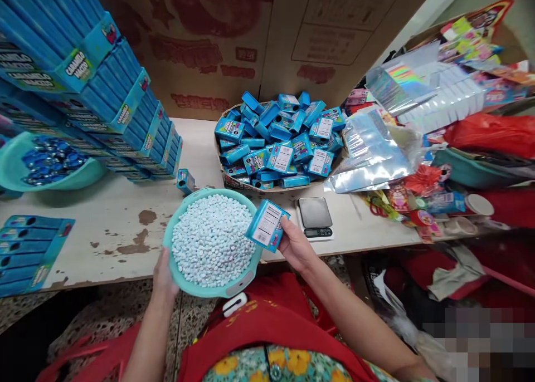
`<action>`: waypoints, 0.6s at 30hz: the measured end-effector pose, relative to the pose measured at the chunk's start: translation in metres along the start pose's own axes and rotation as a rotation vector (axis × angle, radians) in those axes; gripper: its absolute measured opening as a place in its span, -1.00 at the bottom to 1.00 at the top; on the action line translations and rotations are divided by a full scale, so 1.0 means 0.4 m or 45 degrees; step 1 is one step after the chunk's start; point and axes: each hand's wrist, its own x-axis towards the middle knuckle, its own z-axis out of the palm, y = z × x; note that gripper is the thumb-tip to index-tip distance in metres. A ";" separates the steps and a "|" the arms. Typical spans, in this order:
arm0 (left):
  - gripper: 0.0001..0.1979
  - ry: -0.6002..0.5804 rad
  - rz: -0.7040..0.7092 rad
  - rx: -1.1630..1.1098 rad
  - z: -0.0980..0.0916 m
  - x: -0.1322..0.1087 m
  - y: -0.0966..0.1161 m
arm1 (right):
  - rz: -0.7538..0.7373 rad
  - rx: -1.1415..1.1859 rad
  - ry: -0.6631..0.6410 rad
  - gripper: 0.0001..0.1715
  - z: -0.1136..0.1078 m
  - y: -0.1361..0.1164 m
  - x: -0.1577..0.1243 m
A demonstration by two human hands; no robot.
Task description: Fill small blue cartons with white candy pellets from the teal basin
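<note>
My left hand grips the left side of a turquoise plastic basin at the front edge of the table. Small pale-blue candies fill the basin. In my right hand is a small blue candy box, tilted over the basin's right rim with its white label facing up. Whether the box has anything inside cannot be seen. Just behind the basin a single blue box stands on the table. Farther back, a carton is heaped with many similar blue boxes.
A digital scale lies right of my right hand. Tall stacks of blue display boxes rise at the left, near a turquoise bowl of wrapped candies. Silvery plastic bags and mixed packets crowd the right. A large cardboard box stands behind.
</note>
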 end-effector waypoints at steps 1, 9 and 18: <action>-0.49 0.032 -0.041 -0.029 0.000 0.003 0.003 | 0.022 0.075 -0.076 -0.60 -0.002 -0.011 0.001; -0.64 0.113 -0.032 0.057 0.001 0.019 0.009 | 0.178 0.448 -0.448 -0.77 -0.028 -0.041 0.035; -0.67 0.189 -0.080 0.070 0.022 0.047 0.035 | 0.317 0.468 -0.410 -0.75 -0.005 -0.030 0.086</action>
